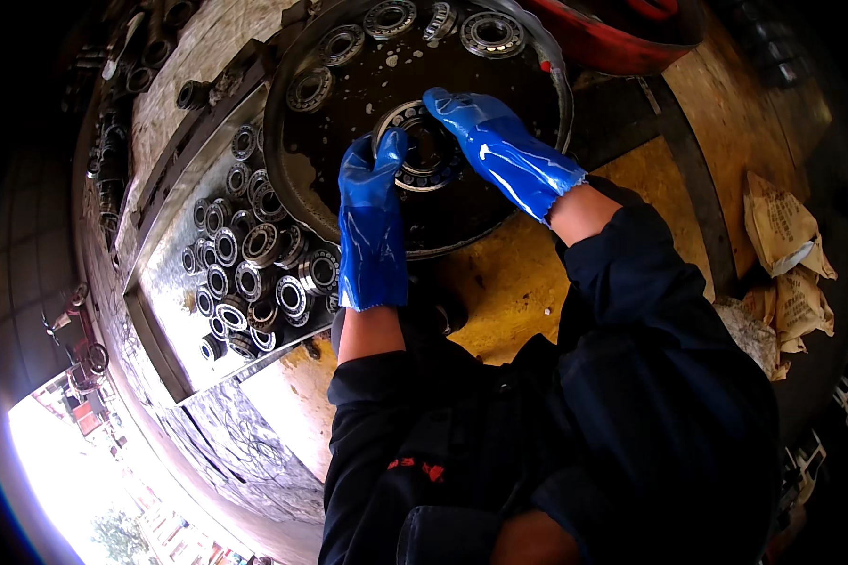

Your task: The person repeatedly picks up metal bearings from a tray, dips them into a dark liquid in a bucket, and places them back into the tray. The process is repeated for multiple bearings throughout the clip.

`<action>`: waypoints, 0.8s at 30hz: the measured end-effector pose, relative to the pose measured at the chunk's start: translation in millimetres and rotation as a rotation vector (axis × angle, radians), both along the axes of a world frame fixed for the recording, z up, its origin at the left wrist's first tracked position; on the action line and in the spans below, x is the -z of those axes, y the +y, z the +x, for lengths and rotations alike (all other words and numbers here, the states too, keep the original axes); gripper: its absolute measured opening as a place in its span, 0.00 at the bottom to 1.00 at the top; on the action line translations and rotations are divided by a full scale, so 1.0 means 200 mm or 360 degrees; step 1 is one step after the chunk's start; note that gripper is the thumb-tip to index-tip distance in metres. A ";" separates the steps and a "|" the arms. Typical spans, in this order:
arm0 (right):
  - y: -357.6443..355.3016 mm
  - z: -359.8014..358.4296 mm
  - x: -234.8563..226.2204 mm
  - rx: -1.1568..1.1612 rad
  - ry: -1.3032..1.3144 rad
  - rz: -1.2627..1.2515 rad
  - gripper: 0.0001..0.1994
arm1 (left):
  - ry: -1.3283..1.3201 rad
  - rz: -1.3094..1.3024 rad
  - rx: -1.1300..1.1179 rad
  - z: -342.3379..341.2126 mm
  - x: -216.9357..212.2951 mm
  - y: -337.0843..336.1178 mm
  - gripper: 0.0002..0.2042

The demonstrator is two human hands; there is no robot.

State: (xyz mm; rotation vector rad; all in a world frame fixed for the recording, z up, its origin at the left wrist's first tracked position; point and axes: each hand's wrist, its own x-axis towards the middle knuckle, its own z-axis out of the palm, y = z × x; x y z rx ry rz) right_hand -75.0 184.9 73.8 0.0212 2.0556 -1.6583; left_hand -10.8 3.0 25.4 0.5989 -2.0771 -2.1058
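Both my hands wear wet blue rubber gloves and hold a large steel roller bearing (427, 179) between them. It is tilted over a wide round pan (565, 104) of dark liquid. My left hand (372, 179) grips the ring's left side, thumb on its face. The fingers of my right hand (476, 118) close on its upper right edge; their tips are partly hidden. Along the pan's far side lie several more bearings, among them a large bearing (493, 35) and a bearing (310, 89) at the left.
Left of the pan, a metal tray (165, 282) holds many smaller bearings (261, 245) in a heap. A red container (622, 42) stands beyond the pan at the right. Crumpled brown paper sacks (782, 226) lie far right. A yellow surface (509, 282) shows below the pan.
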 end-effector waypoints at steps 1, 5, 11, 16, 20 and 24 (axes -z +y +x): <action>0.00 0.00 0.00 -0.0006 -0.0003 0.0010 0.22 | 0.0001 0.0002 -0.0003 -0.01 0.03 -0.02 0.22; -0.01 -0.01 0.01 -0.0018 -0.0009 0.0040 0.22 | 0.0010 -0.0015 -0.0011 -0.04 0.13 -0.07 0.21; 0.02 0.02 -0.09 -0.0057 -0.0036 0.0117 0.24 | 0.0012 0.0016 -0.0035 -0.03 0.11 -0.06 0.21; -0.01 -0.03 0.10 -0.0060 0.0001 0.0109 0.26 | -0.0004 0.0046 -0.0033 0.00 0.04 -0.01 0.21; 0.00 -0.06 0.16 -0.0146 -0.0063 0.0098 0.31 | 0.0001 0.0063 -0.0045 0.00 0.04 -0.01 0.21; -0.02 -0.06 0.21 -0.0043 0.0094 0.0088 0.33 | 0.0007 0.0074 -0.0044 -0.01 0.04 0.00 0.20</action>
